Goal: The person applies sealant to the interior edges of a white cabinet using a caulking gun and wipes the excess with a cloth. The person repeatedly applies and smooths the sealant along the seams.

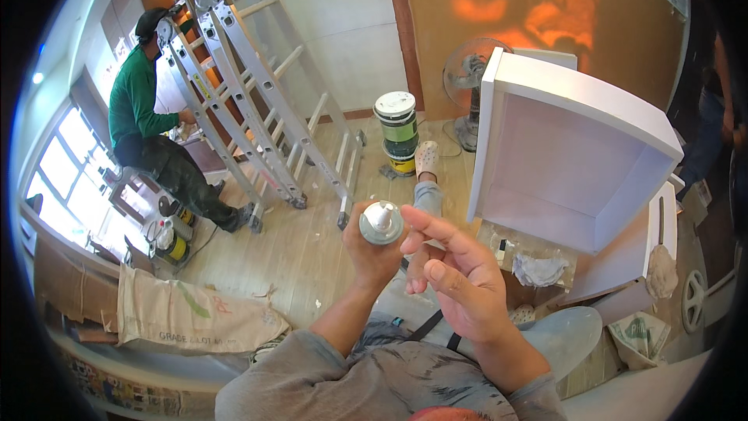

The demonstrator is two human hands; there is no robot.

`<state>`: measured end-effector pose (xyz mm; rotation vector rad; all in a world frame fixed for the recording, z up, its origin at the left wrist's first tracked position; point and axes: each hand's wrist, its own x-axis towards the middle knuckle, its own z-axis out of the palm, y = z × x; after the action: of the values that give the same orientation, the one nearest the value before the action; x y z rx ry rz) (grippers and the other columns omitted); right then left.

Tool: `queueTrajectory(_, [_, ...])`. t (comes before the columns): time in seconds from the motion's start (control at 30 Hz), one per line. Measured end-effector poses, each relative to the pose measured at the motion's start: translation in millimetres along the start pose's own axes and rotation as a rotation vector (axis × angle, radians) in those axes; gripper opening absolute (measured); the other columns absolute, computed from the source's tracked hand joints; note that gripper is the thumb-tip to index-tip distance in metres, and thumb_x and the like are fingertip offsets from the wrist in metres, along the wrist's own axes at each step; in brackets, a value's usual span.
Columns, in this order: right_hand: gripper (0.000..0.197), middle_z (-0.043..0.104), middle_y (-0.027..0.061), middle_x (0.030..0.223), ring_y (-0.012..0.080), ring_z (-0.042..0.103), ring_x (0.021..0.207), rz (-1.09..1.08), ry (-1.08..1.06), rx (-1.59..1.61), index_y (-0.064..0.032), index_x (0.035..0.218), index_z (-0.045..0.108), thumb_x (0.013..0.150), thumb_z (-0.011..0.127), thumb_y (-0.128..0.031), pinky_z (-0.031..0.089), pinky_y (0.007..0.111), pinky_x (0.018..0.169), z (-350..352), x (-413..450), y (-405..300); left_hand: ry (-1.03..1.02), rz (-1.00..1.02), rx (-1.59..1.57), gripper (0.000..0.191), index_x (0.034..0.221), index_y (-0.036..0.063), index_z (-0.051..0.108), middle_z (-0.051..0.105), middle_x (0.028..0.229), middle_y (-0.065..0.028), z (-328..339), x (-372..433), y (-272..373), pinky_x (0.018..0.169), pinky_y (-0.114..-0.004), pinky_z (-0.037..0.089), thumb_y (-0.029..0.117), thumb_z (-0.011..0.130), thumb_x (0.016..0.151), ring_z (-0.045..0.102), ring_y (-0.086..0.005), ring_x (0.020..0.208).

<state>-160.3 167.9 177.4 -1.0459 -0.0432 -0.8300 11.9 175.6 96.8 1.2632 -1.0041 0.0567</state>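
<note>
My left hand (374, 245) is closed around a bottle (381, 223) with a pale nozzle cap, its top facing the camera, in the middle of the view. Just right of the bottle, my right hand (461, 275) has its fingers apart and palm partly turned up; it holds nothing that I can see. Its index fingertip is beside the bottle's rim, and whether they touch is unclear. To the right stands a white drawer or cabinet box (575, 64), tilted, its hollow side facing me. A crumpled white cloth (540, 269) lies on the worn board below it.
Aluminium folding ladders (263, 82) stand at the upper left, with a person in a green shirt (131, 93) behind them. Stacked paint pails (397, 128) and a pedestal fan (467, 79) are ahead. A large sack (193, 316) lies at the lower left.
</note>
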Motion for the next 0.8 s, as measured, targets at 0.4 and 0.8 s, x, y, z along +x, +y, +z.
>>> queueTrajectory(0.4, [0.061,0.056,0.0131,0.125,0.0136,0.054,0.083,0.023,0.031,0.015,0.0098,0.150,0.037,0.100,0.056,-0.019,0.049,0.031,0.078,-7,-7,3,0.067,0.208,0.266,0.040,0.100,0.0059,0.062,0.065,0.087,-0.0115,-13,3,-33,0.072,-0.040,0.049,0.001,0.079,0.064,0.064,-0.0330,0.081])
queueTrajectory(0.8, [0.053,0.058,0.0094,0.126,0.0127,0.055,0.082,0.022,0.079,0.172,0.0033,0.150,0.042,0.101,0.054,-0.015,0.048,0.027,0.077,-53,0,-16,-0.137,0.392,0.605,0.034,0.095,0.0056,0.064,0.064,0.085,-0.0113,-21,26,-61,0.070,-0.043,0.047,0.004,0.080,0.065,0.063,-0.0335,0.080])
